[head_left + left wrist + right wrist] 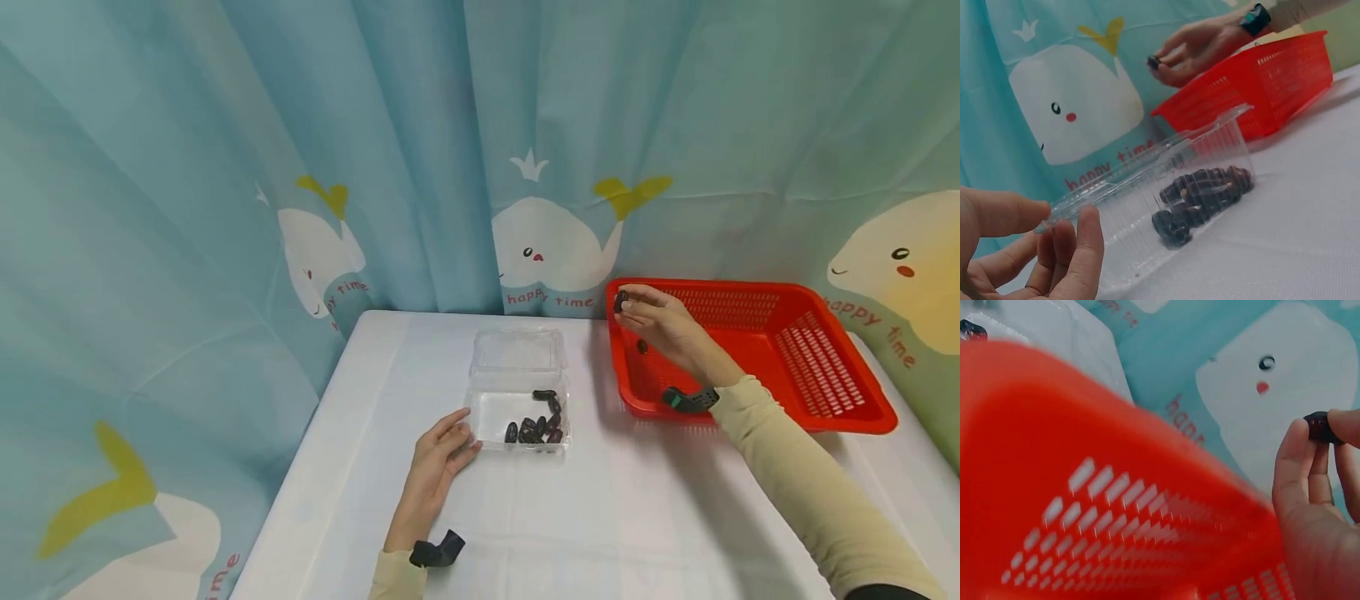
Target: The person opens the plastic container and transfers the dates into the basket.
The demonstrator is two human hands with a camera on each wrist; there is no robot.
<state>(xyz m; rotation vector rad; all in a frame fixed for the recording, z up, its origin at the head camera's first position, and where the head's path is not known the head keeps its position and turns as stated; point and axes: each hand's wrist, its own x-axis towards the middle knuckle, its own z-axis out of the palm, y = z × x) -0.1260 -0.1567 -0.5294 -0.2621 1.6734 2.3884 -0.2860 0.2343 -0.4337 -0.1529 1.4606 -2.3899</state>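
I watch the left hand pinch the clear clamshell; several dark dates lie inside. The right hand pinches another date; the red basket visibly holds one more.

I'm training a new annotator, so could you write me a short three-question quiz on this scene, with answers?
1. Fill in: In the head view, the red basket stands to the ___ of the clear container.
2. What does the right hand hold? A) the clear container; B) a dark oval piece; C) nothing.
3. True or false: The lid of the clear container is closed.

Key:
1. right
2. B; fingers and thumb pinch it
3. False; the lid is folded back, away from the person, leaving the clear container open.
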